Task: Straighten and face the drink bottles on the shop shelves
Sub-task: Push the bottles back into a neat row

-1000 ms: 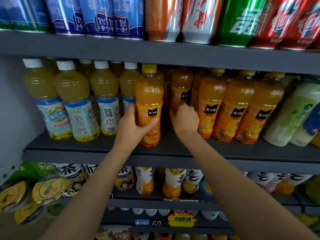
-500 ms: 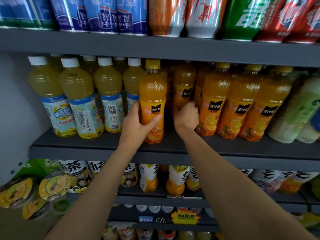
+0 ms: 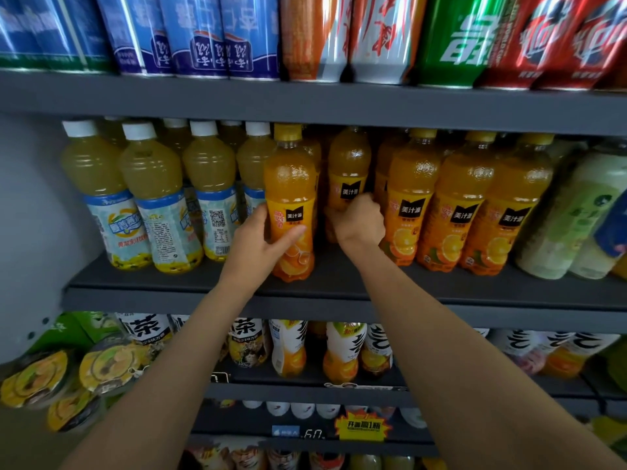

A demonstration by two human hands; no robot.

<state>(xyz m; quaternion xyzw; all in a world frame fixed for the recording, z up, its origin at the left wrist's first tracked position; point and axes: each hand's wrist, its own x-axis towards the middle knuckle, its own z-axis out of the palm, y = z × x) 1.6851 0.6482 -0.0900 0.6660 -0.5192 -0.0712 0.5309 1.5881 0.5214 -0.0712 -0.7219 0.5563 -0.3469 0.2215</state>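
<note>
On the middle shelf (image 3: 339, 290) stands a row of orange juice bottles with yellow caps. My left hand (image 3: 258, 245) grips the front orange bottle (image 3: 288, 184) around its lower body; it stands upright near the shelf's front edge, label facing out. My right hand (image 3: 359, 222) reaches deeper and curls around a second orange bottle (image 3: 347, 164) set further back. Three more orange bottles (image 3: 461, 198) stand in a row to the right, labels forward.
Pale yellow bottles with white caps (image 3: 149, 198) fill the left of the same shelf. Cans (image 3: 451, 39) line the shelf above. Tea and juice bottles (image 3: 288, 347) stand on the shelf below, with lidded cups (image 3: 101, 364) at the lower left. A grey side wall (image 3: 30, 215) bounds the left.
The right hand has shifted slightly right and deeper, closing around the rear orange bottle. The left hand keeps its hold on the front bottle, which stays in place.
</note>
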